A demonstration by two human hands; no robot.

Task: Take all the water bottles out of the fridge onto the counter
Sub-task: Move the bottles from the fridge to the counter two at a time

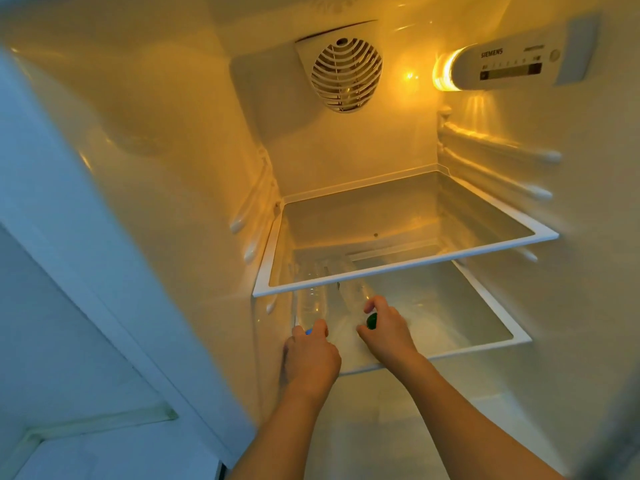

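Plainly, with the left hand [311, 358] curled round the blue-capped bottle [311, 304] and the right hand [386, 329] pinching the green-capped bottle [358, 292], both lying beyond the fingers on the lower shelf [485, 344], either slick bottle could slip or snag the upper shelf [398, 265].

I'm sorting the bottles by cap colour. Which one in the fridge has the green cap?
The green-capped bottle is the right one of the two lying on the lower shelf, held by the right hand. The blue-capped bottle lies by the left wall, at the left hand.
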